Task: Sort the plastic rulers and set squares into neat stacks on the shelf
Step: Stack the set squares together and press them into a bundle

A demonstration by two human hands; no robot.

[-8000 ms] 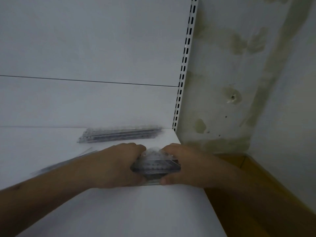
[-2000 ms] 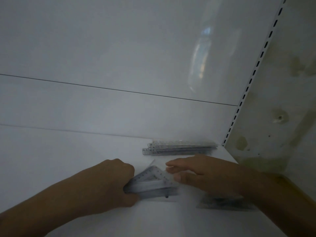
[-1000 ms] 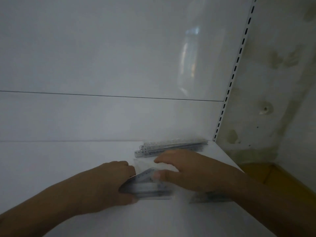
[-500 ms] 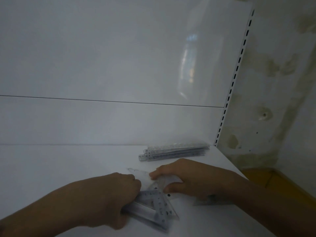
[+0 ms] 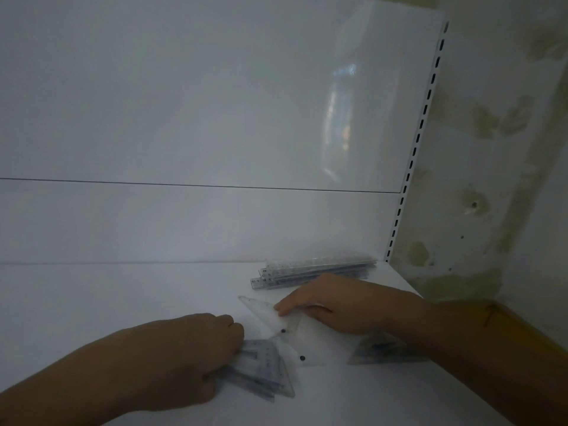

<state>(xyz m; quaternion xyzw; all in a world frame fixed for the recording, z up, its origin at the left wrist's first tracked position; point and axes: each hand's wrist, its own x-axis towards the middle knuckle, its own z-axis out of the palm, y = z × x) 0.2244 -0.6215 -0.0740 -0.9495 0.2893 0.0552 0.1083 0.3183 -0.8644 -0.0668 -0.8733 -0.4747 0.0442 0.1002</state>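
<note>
The person leans over the white shelf (image 5: 123, 302), both hands down among the clear plastic pieces. The left hand (image 5: 184, 358) curls round a small bundle of set squares (image 5: 261, 370), holding it against the shelf near the front. The right hand (image 5: 332, 305) pinches a single clear set square (image 5: 264, 309) by its edge, thumb beneath and fingers on top, just beside the bundle. Another pile of set squares (image 5: 381, 348) lies partly under the right forearm, and the stack of rulers (image 5: 313, 272) sits at the back by the slotted upright (image 5: 412, 167), already fairly tidy. To do this well, I'd turn the loose triangle until its right angle matches the bundle's, slide it on flat, then square the edges with both palms; clear plastic slips easily, so a light grip matters.
</note>
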